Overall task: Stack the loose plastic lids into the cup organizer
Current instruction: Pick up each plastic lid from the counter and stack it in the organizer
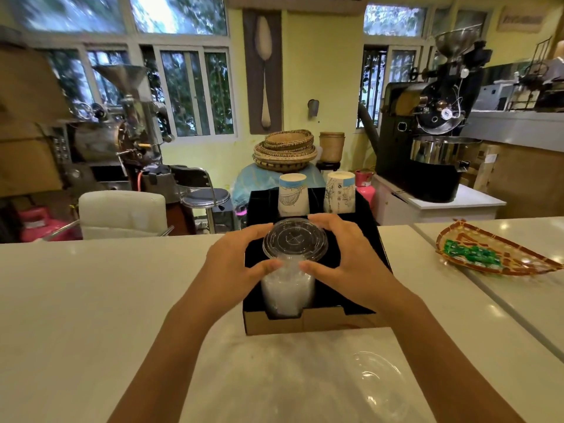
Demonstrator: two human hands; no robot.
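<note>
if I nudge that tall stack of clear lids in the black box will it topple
Possibly. The stack of lids stands tall and narrow, so its top may sway. It looks light. The organizer slot holds only its base, which should limit sliding.

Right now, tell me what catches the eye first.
Both hands, left and right, cup a clear lid atop the lid stack in the black organizer at centre. Two paper cups stand behind; a loose lid lies on the counter in front.
</note>
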